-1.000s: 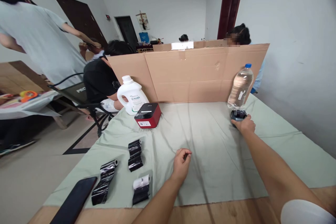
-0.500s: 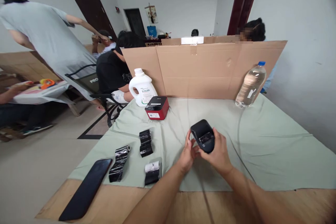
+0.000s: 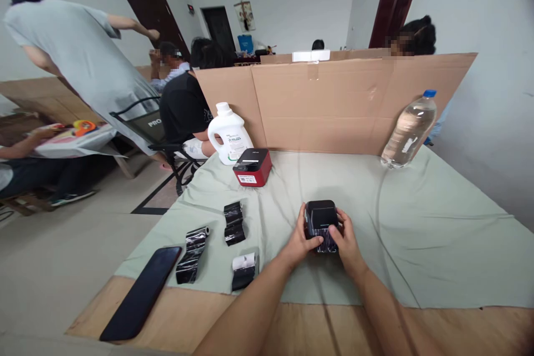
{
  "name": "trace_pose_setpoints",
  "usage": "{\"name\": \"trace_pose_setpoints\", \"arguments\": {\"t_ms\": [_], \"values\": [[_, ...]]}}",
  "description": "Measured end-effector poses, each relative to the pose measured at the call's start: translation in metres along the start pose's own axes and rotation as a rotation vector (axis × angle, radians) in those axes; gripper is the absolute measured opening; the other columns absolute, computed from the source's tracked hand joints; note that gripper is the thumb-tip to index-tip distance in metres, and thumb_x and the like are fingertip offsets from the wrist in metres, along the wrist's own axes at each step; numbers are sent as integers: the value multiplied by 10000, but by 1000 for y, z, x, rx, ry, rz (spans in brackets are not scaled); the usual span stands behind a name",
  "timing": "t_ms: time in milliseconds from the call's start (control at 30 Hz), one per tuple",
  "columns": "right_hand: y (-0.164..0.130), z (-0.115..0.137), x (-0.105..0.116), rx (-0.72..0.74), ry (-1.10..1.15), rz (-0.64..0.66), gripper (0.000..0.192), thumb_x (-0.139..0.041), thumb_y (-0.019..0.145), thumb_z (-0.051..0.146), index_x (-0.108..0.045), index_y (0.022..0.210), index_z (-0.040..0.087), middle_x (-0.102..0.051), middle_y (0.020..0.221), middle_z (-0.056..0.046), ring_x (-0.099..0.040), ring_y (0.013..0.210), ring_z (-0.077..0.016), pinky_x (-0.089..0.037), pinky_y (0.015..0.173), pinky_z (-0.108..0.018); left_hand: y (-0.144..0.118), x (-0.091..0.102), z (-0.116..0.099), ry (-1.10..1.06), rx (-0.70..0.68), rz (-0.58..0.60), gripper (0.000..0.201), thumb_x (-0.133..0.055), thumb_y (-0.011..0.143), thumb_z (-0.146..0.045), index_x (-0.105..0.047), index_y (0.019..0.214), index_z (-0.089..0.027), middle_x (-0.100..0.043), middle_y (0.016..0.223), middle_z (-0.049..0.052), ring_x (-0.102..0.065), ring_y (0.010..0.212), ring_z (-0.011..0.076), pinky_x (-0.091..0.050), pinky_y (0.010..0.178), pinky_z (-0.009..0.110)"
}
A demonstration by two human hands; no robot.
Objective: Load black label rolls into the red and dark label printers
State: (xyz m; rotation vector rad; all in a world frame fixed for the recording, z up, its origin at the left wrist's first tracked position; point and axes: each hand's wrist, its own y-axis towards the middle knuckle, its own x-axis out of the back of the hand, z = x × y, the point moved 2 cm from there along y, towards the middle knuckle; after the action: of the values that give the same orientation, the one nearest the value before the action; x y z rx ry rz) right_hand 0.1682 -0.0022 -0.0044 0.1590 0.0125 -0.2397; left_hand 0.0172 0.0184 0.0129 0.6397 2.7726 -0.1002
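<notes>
A small black label printer (image 3: 320, 217) sits low over the pale green cloth (image 3: 417, 233), held between both my hands. My left hand (image 3: 301, 239) grips its left side with the thumb across the front. On the other side my right hand (image 3: 345, 240) clasps it. To the left lie three paper rolls in black wrap: one (image 3: 233, 222), a second (image 3: 192, 247) and a third (image 3: 244, 270) with a white end. A red and black printer (image 3: 252, 167) stands farther back.
A black phone (image 3: 142, 292) lies at the wooden table's front left edge. A white jug (image 3: 229, 133) and a water bottle (image 3: 409, 130) stand by the cardboard screen (image 3: 334, 105). Several people sit or stand behind and to the left, near a chair (image 3: 154, 133).
My right hand fetched the black printer from beside the water bottle to the middle. My left hand joined it, and both have lowered the printer toward the cloth.
</notes>
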Motion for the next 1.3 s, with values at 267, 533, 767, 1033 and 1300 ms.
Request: {"name": "trace_pose_setpoints", "arguments": {"t_ms": [267,533,767,1033,1300], "values": [[2,-4,2,0,-102,139,851,-656,772,476,-219,1459,230,-368,1476,-125,-377,1343,-271,-278,1126,-494,3,10,10,-79,118,10,932,-640,769,-484,-71,1492,-339,-520,1291,117,-642,850,226,-554,697,364],[2,-5,4,-12,-114,185,846,-643,779,490,-209,1456,227,-383,1468,-129,-394,1335,-262,-298,1116,-484,9,11,12,-92,204,-70,753,-538,820,-536,-155,1428,-308,-631,846,14,-590,515,135,-512,466,282],[1,-1,5,-21,-148,174,854,-647,764,496,-228,1454,218,-378,1470,-131,-390,1336,-270,-325,1099,-467,13,17,20,-113,229,-124,754,-624,760,-509,-280,1375,-242,-604,725,-22,-595,537,133,-487,495,246],[-2,-2,4,-81,-167,147,934,-655,738,482,-167,1477,184,-487,1351,-144,-481,1244,-277,-360,1060,-482,13,16,20,-71,223,-148,656,-589,787,-489,-329,1345,-259,-603,724,-26,-554,527,112,-459,517,234],[3,-4,10,-57,16,148,634,-584,763,402,-382,1338,227,-618,1136,-90,-622,1003,-243,-520,846,-422,6,16,21,35,111,-166,652,-562,815,-517,-359,1381,-264,-643,1064,59,-631,848,194,-501,710,308]]}}
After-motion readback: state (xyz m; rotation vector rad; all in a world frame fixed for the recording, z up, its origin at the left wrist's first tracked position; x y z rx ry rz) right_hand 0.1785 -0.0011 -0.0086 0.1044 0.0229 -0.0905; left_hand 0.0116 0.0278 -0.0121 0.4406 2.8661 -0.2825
